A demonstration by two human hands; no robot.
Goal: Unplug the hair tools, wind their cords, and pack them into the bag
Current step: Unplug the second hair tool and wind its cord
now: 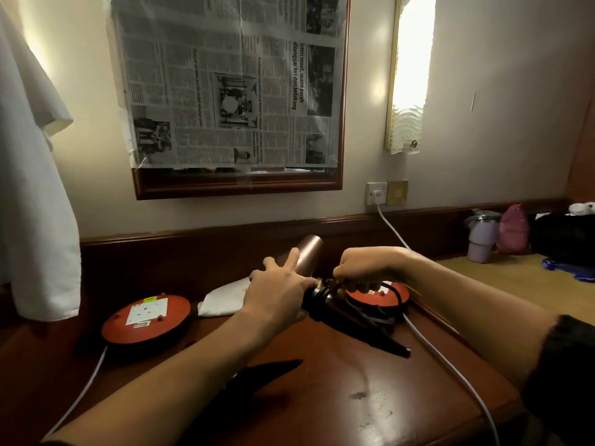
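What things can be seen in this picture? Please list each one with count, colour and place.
Hair tool: one, black, mid table, under both hands.
Cord: one, black, looped beside the right hand.
Extension reels: two, red, left and right on table.
White cables: two, one from each reel.
Brown cylinder: one, behind the hands.
White cloth: one, between the reels.
Dark flat object: one, near edge, unclear.
Newspaper: covers the framed mirror.
Wall socket: one, white, plug in.
Bags: black and pink, far right.
Left hand: grips the tool.
Right hand: pinches at its end.
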